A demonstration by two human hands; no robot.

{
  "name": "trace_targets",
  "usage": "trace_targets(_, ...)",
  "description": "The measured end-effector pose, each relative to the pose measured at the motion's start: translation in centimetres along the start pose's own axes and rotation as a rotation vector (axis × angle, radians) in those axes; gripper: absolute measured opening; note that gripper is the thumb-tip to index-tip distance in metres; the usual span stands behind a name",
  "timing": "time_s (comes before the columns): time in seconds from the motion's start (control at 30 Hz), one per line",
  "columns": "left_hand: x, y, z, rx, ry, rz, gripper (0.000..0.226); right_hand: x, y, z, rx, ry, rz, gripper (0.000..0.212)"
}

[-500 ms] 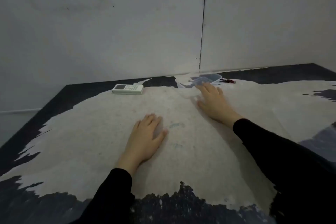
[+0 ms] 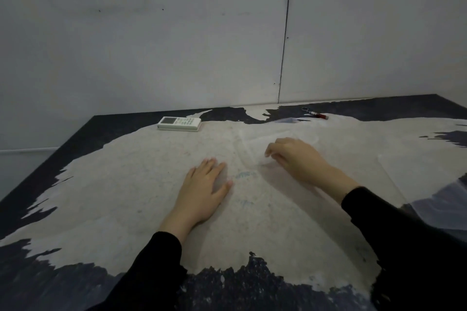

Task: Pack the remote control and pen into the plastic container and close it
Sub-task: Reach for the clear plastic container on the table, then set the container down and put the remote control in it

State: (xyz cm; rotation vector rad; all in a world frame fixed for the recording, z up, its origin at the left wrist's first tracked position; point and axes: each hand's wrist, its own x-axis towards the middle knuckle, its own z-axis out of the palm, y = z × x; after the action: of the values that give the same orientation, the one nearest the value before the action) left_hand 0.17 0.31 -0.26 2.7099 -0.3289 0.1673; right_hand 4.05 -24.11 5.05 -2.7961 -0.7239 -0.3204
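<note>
The white remote control point(image 2: 179, 124) lies flat at the far left of the table. A short pen point(image 2: 317, 114) with a red end and a metal ring rests at the far edge, right of centre. The clear plastic container point(image 2: 252, 149) shows only as a faint, blurred outline around my right hand point(image 2: 295, 159), whose fingers curl down on its rim. My left hand point(image 2: 204, 187) lies flat on the table with fingers spread, holding nothing. No lid can be made out.
The table point(image 2: 126, 197) has a worn pale top with dark patches at its edges. A grey wall point(image 2: 177, 45) stands right behind it. Clear plastic sheeting point(image 2: 439, 207) lies at the right edge.
My right hand has drawn back toward me from the far edge, dragging the container with it. The pen, hidden behind the container before, now shows. The left hand has stayed put.
</note>
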Motion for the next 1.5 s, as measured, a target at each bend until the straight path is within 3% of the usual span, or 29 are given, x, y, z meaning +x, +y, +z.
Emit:
trace_targets(0.27,0.1,-0.2,0.0,-0.007,0.006,0.009,0.05,-6.9,-7.2,-0.1,-0.002,0.019,-0.198,0.021)
trace_targets(0.47,0.0,-0.2,-0.1,0.012,0.012,0.001,0.05,-7.3,-7.0,0.1,0.066,-0.019,-0.22,0.025)
trace_targets(0.7,4.5,-1.5,-3.2,0.139,0.131,0.066,0.03,-7.3,-5.8,0.1,0.067,-0.02,-0.242,0.036)
trace_targets(0.83,9.4,-4.4,-4.9,0.275,0.177,0.044,0.044,-7.1,-4.5,-0.7,0.094,0.05,-0.173,0.046)
trace_targets(0.93,12.3,-6.6,-5.4,0.454,0.073,-0.025,0.057,-6.8,-2.0,-1.6,0.091,0.142,-0.048,0.045)
trace_targets(1.03,14.5,-7.7,-5.8,0.532,-0.063,-0.012,0.056,-6.9,0.2,-1.6,0.177,0.194,0.077,0.049)
trace_targets(1.2,16.9,-7.5,-6.1,0.575,-0.065,0.071,0.041,-6.9,1.0,-0.5,0.33,-0.044,0.163,0.064)
trace_targets(1.33,16.6,-7.4,-6.4,0.435,-0.028,0.037,0.044,-7.0,1.0,-0.2,0.355,-0.069,0.161,0.068)
trace_targets(1.5,13.0,-2.4,-6.7,0.012,0.212,0.095,0.052,-7.0,1.0,0.1,0.396,-0.054,0.183,0.069)
